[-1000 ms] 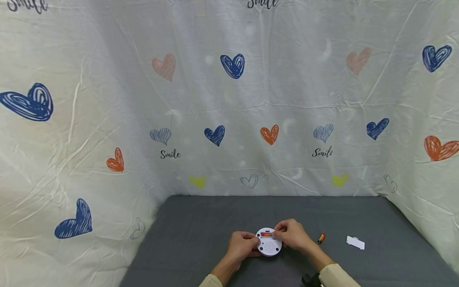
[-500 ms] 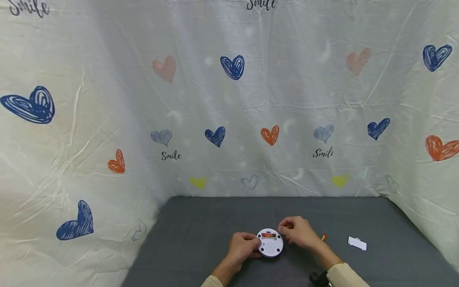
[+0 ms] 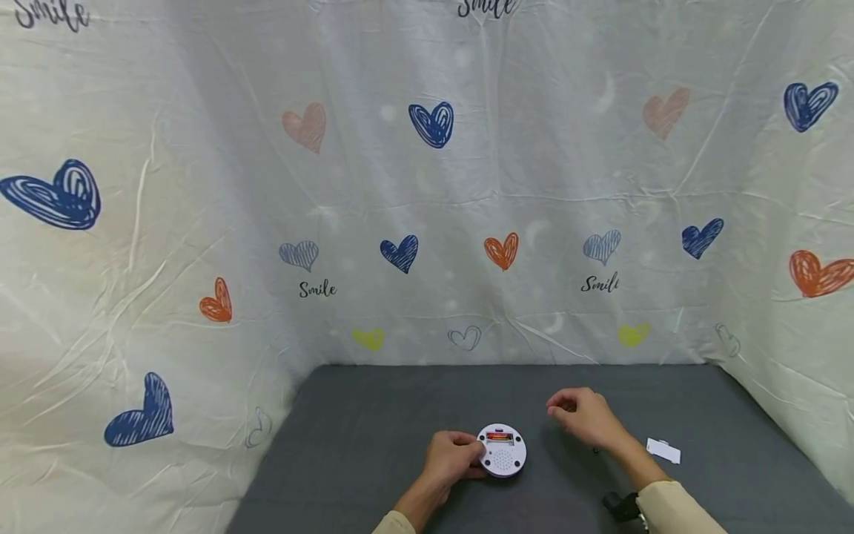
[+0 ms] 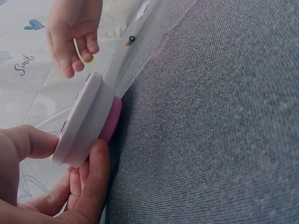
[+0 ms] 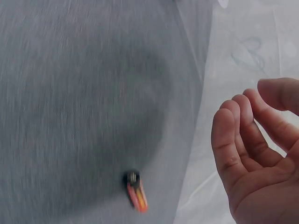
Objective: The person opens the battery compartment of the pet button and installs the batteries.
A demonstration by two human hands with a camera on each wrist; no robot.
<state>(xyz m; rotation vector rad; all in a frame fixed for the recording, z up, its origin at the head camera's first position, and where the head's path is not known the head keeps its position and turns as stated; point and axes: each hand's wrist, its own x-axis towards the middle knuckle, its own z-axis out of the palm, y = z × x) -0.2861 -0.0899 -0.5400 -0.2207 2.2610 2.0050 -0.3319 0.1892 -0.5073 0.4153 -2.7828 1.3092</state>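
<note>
A round white device with speaker holes and an uncovered battery compartment lies compartment side up. In that compartment sits an orange battery. My left hand pinches the device at its left edge, thumb on top and fingers below. From the side, in the left wrist view, a pink part shows on its underside. My right hand hovers over the table to the right, fingers loosely bent and holding nothing. Below it a loose battery lies on the cloth, mostly hidden by the right arm in the head view.
A small white battery cover lies on the dark grey cloth at the right. Behind and beside the table hangs a pale curtain printed with hearts. A black strap is on the right wrist.
My right hand has let go of the battery in the compartment and moved off to the right, over the loose battery. My left hand still holds the device in the same place.
</note>
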